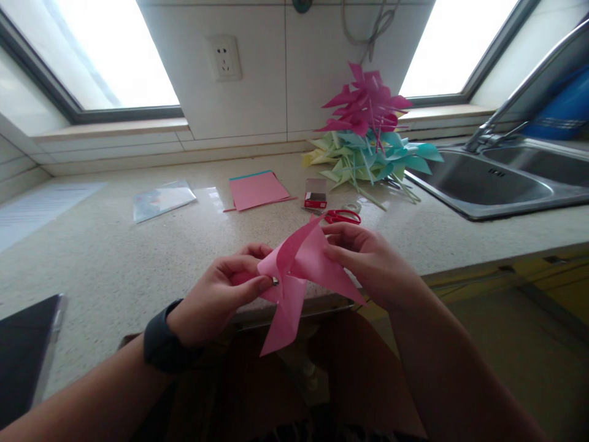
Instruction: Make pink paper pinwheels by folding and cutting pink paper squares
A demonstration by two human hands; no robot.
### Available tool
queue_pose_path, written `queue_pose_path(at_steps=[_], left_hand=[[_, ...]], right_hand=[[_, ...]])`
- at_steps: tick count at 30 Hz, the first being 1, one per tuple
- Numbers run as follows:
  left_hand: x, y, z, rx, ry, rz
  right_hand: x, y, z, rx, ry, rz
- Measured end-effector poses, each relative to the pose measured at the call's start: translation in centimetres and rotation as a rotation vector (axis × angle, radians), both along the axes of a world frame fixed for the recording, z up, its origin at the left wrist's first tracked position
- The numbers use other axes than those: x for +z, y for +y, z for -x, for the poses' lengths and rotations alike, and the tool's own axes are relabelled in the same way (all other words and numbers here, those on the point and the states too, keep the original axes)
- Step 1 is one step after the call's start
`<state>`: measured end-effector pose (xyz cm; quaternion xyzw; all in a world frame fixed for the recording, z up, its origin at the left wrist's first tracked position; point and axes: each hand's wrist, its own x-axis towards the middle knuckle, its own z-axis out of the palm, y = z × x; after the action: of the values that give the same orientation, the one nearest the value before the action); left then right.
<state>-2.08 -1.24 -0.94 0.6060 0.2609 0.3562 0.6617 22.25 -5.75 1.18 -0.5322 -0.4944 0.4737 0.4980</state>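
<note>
A pink paper pinwheel (289, 288) is held in the air just over the counter's front edge, its pointed blades curled toward the middle. My left hand (234, 279) is closed on its left side. By that thumb tip shows a small shiny metal piece (275, 282), too small to name surely. My right hand (368, 261) pinches the upper right blade between thumb and fingers. Behind the pinwheel lie red-handled scissors (343, 216), a small red and black box (315, 194) and a roll of clear tape (353, 208). Pink paper sheets (257, 191) are stacked farther left.
Finished pinwheels in magenta (363, 101), pale yellow-green and turquoise (409, 153) are heaped against the wall. To their right is a steel sink (488, 184) with a faucet. A clear plastic sleeve (164, 199) and a dark flat device (27, 356) lie on the left.
</note>
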Motion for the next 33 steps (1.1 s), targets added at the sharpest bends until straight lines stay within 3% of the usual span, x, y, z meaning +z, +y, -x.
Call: queue_pose_path(at_steps=[5, 8, 18, 33], left_hand=[[-0.1, 0.0, 0.1, 0.002, -0.007, 0.037], [0.1, -0.2, 0.0, 0.010, -0.038, 0.071], [0.2, -0.2, -0.2, 0.006, -0.084, 0.076], [0.1, -1.0, -0.1, 0.005, 0.043, -0.126]], right_hand=[[-1.1, 0.1, 0.1, -0.177, -0.295, -0.169], [-1.4, -0.1, 0.5, -0.240, -0.353, -0.242], [0.1, -2.3, 1.6, -0.245, -0.483, -0.397], [-0.5, -3.1, 3.4, -0.314, -0.186, -0.306]])
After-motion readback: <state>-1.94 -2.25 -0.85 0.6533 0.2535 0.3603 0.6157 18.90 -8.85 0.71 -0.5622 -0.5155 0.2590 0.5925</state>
